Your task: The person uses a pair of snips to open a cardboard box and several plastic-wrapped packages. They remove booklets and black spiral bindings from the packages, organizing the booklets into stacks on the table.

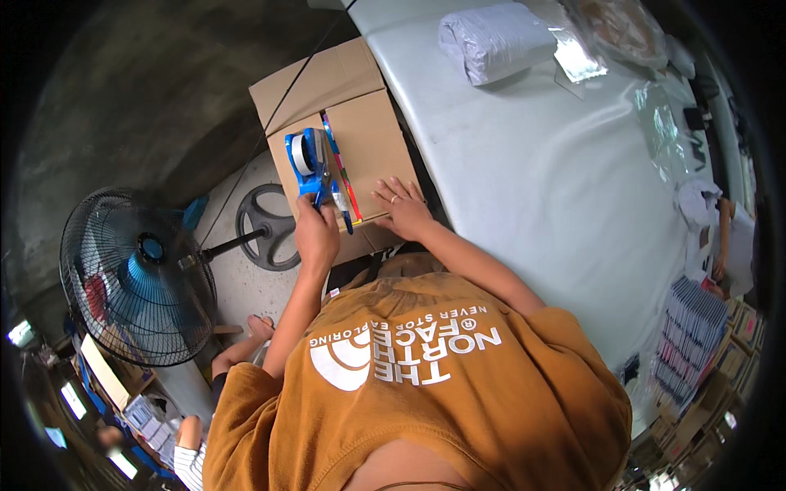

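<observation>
Tape dispenser [309, 176], blue and fitted with a white roll [300, 154], is gripped by its handle in the left hand [318, 233], whose fingers are curled around it. It is held over the left side of a cardboard box [372, 135]; whether the box is touched by it cannot be told. Just to its right, a slim blue-and-white tool [341, 203] is seen, though whether it is held or simply laid down is unclear. The right hand [401, 211] is laid palm down near the box's near right corner, its fingers spread, one of them ringed. Between the two long flaps a multicoloured strip [342, 172] is exposed, and the far flap [319, 78] is folded outward. To the left a black-caged fan [149, 245] is placed; to the right a table [491, 172] is covered with a pale sheet, on which a wrapped bundle [495, 41] is set.
</observation>
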{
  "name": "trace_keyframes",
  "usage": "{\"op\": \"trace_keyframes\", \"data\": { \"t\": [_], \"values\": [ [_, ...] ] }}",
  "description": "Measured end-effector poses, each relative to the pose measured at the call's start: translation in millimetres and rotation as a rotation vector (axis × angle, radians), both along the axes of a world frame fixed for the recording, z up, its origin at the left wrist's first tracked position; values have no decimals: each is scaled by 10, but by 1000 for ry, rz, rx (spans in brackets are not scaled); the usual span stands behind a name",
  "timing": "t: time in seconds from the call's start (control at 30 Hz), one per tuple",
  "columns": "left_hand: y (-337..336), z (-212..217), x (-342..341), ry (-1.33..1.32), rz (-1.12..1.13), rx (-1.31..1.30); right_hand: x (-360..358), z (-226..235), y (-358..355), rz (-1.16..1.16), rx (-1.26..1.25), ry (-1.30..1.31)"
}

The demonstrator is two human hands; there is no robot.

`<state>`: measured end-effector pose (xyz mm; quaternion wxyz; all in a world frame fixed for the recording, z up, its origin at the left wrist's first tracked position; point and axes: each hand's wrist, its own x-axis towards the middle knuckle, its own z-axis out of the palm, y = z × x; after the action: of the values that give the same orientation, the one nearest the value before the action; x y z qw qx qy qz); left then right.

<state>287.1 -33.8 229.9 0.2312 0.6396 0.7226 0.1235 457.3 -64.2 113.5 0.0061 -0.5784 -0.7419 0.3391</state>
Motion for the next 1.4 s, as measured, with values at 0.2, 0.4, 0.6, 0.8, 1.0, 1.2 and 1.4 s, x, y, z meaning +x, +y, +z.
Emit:
{"op": "trace_keyframes", "data": {
  "t": [0.2, 0.4, 0.6, 0.8, 1.0, 1.2, 1.4],
  "values": [
    [122, -234, 179, -433, 134, -56, 62, -19, 47, 140, 16, -123],
    [592, -19, 634, -582, -151, -114, 95, -34, -4, 65, 60, 1],
    [1329, 395, 927, -799, -261, 119, 193, 38, 10, -46, 26, 214],
    [1873, 767, 1109, -1373, -124, -298, 506, 638, 368, -389, 126, 692],
    [2070, 1128, 1678, -1304, -376, -519, 1653, 1421, 1349, -1073, 1155, 262],
    [2515, 1220, 2660, -100, -915, 38, 2626, 1179, 2062, -1468, 797, 232],
    [2736, 1251, 3226, -30, -1110, 60, 2842, 978, 1868, -1364, 860, 404]
  ]
}}
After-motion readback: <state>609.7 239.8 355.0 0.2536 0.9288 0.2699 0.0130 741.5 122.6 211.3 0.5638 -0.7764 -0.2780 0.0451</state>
